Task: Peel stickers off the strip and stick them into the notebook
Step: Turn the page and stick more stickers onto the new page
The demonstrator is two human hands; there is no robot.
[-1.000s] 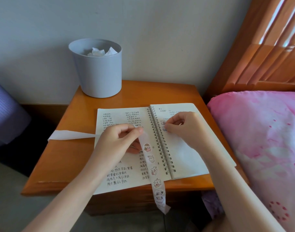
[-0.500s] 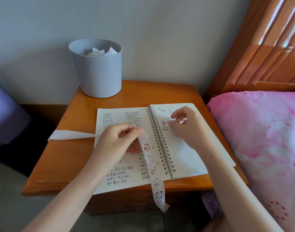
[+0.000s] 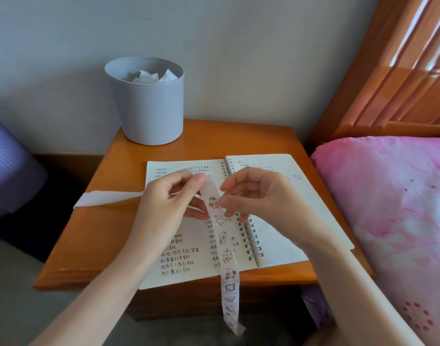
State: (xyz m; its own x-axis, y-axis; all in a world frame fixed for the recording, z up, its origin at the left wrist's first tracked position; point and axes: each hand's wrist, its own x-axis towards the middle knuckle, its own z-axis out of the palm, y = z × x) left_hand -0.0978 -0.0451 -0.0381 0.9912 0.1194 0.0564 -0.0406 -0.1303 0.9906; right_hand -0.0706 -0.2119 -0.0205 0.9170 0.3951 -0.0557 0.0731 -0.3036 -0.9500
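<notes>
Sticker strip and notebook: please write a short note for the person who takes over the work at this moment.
Left hand: pinches the strip above the top sticker.
Right hand: fingertips at the top sticker's edge; a grip cannot be confirmed.
Things: the notebook lies open on the table; the strip hangs over the front edge, and its emptied part trails left.
Done: one placed sticker shows on the right page.
Left: several stickers are on the strip; peel the top one next.
</notes>
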